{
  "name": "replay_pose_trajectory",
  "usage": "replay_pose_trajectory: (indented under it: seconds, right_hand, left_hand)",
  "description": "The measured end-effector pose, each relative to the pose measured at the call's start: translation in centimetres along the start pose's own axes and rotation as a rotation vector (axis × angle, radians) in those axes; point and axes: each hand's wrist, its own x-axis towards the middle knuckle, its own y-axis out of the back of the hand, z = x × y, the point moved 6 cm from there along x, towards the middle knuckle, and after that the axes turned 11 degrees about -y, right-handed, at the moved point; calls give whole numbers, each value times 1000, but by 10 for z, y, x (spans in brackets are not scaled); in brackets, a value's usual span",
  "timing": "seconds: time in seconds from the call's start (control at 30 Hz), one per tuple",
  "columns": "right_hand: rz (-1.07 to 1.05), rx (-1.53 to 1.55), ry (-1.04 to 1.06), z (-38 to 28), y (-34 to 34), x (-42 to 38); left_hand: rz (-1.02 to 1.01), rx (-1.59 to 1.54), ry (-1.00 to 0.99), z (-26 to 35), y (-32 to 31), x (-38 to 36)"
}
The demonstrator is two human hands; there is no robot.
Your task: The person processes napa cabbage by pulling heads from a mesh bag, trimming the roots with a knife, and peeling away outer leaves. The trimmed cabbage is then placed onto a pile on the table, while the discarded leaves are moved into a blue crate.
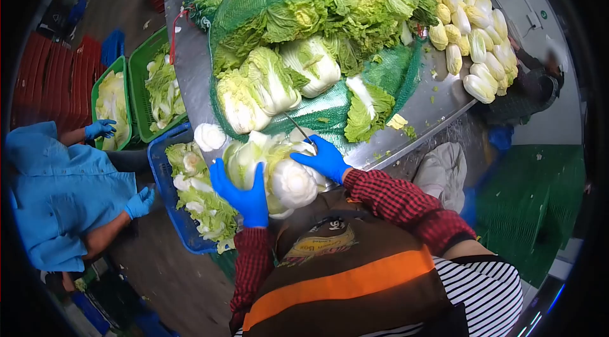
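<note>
A napa cabbage (294,183) with its white cut base facing me sits at the table's near edge. Loosened outer leaves (248,158) lie against its left side. My left hand (244,196), in a blue glove, is at these leaves with thumb and fingers spread wide. In my right hand (325,160), also gloved in blue, is a knife (297,125), its thin blade pointing up and left; the handle is hidden in my grip. The right thumb reaches onto the cabbage. Just beyond are several whole cabbages (311,67) in an open green mesh sack (409,73).
A loose leaf (369,108) lies on the mesh. Trimmed cabbages (479,39) are piled at the right of the metal table (190,77). A blue crate (198,245) of leaves stands left, green crates (136,67) beyond. A blue-shirted person (70,191) stands at left.
</note>
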Motion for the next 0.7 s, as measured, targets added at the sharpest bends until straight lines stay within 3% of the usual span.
replay_pose_trajectory:
  seconds: [0.03, 0.1, 0.17, 0.3, 0.37, 0.5, 0.7]
  right_hand:
    - [6, 2, 0, -3, 3, -2]
    - [61, 35, 37, -6, 6, -14]
    - [-14, 25, 12, -3, -2, -6]
    - [-25, -45, -52, 16, 13, 8]
    - [-45, -44, -73, 33, 21, 3]
    - [-128, -106, -165, 58, 22, 6]
    - [-94, -10, -145, 74, 8, 23]
  left_hand:
    - [102, 146, -187, 29, 15, 6]
    - [49, -6, -239, 52, 15, -4]
    - [-616, -302, -523, 93, -25, -15]
    - [-763, 30, -570, 75, -32, -25]
    - [-731, 138, -448, 60, -12, -19]
    - [-721, -49, -255, 18, 10, -6]
    - [-974, -82, -361, -1, 17, 12]
